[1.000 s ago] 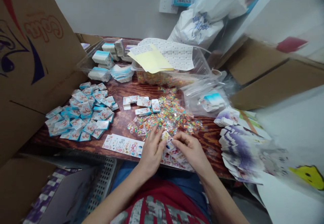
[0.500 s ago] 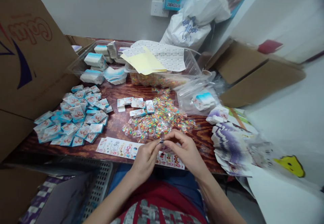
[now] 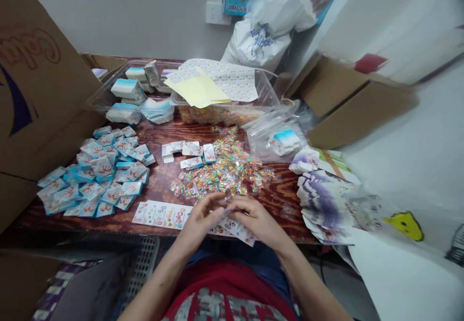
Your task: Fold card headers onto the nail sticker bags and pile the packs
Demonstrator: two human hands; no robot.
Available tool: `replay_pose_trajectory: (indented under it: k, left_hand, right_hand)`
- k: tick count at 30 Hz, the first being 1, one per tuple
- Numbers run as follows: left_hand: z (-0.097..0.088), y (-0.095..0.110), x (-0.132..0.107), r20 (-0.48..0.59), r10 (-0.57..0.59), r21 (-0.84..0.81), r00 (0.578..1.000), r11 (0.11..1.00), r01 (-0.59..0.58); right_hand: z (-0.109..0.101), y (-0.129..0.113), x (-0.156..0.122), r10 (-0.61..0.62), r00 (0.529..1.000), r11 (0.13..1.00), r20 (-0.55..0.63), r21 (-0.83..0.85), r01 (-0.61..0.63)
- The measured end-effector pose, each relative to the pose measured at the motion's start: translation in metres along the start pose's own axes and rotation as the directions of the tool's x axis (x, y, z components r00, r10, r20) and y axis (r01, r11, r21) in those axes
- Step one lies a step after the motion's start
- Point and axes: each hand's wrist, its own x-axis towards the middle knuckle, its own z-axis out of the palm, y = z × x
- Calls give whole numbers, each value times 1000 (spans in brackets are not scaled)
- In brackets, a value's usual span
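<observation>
Two hands in view from the head camera. Left hand (image 3: pixel 198 219) and right hand (image 3: pixel 258 219) are both closed, fingers curled inward, tips meeting on a small glinting piece (image 3: pixel 227 204) above the near side of the table. The fingers hide most of it; I cannot tell what it is. Directly beneath my hands lies a sticker sheet (image 3: pixel 235 231), partly covered by them. To its left, a second sheet (image 3: pixel 161 214) lies flat on the wooden table (image 3: pixel 286 185). Ahead is a loose pile of tiny packets (image 3: pixel 221 176), with a few small cards (image 3: pixel 192 150) just beside it. Further left is a wide spread of blue-edged cards (image 3: pixel 97 176). Behind, a clear tub (image 3: pixel 263 89) holds more packets, under a yellow sheet (image 3: pixel 197 91). To the right are stacked purple cards (image 3: pixel 322 210).

Risks, as judged: the piece is held only at the fingertips, so a slip could drop it among the packets, where it would be hard to find. A careless wrist movement could push packets into the cards and mix them. A knock could slide the purple stack off the table's right side.
</observation>
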Motion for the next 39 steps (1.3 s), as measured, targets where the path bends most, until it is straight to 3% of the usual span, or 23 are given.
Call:
replay_pose_trajectory:
  k: [2,5,7,10,12,14,17,22,25,28,32,33,35,37,39]
  left_hand:
    - [5,-15,1,58,-124,-97,991,987,129]
    - [6,-30,1,178,-287,-239,941,915,324]
    - [5,-32,0,220,-313,-299,924,880,369]
    - [7,-28,0,199,-294,-339,935,874,347]
    - [9,-26,1,157,-270,-321,950,896,308]
    - [10,-25,3,104,-246,-275,964,924,265]
    - [8,-28,5,-9,-190,-183,982,966,185]
    - [1,-33,5,-159,19,167,987,986,8]
    - [4,-30,-3,-44,88,324,995,943,-69]
    - [6,-28,-11,138,4,324,990,945,-49]
    - [0,-35,-12,166,-136,382,977,922,63]
    - [-2,-37,-9,144,-160,373,977,923,96]
    - [-4,-39,-4,84,-177,325,981,935,141]
    - [-4,-38,1,52,-178,282,983,946,157]
    - [-2,-33,5,50,-178,247,983,956,161]
  right_hand:
    - [10,0,1,-58,997,995,-53,-78,54]
    - [19,3,-1,-113,982,954,-153,-294,64]
    - [21,6,-2,-109,967,912,-231,-411,4]
    - [20,8,-3,-57,956,890,-289,-449,-82]
    - [16,8,-2,-3,962,935,-273,-341,-94]
    - [8,10,-2,86,970,988,-229,-103,-112]
    - [-4,12,-6,212,967,962,-144,203,-181]
    - [5,12,-19,300,954,926,15,235,-295]
    - [26,14,-21,328,943,861,51,394,-321]
    - [38,21,-20,347,937,861,-44,410,-300]
    - [19,37,-13,354,935,896,16,279,-345]
    - [10,42,-9,351,936,919,-31,204,-338]
    - [-7,51,0,269,905,949,-331,-70,-307]
    - [-19,60,12,137,856,851,-498,-384,-359]
    - [-25,67,20,96,870,724,-484,-566,-395]
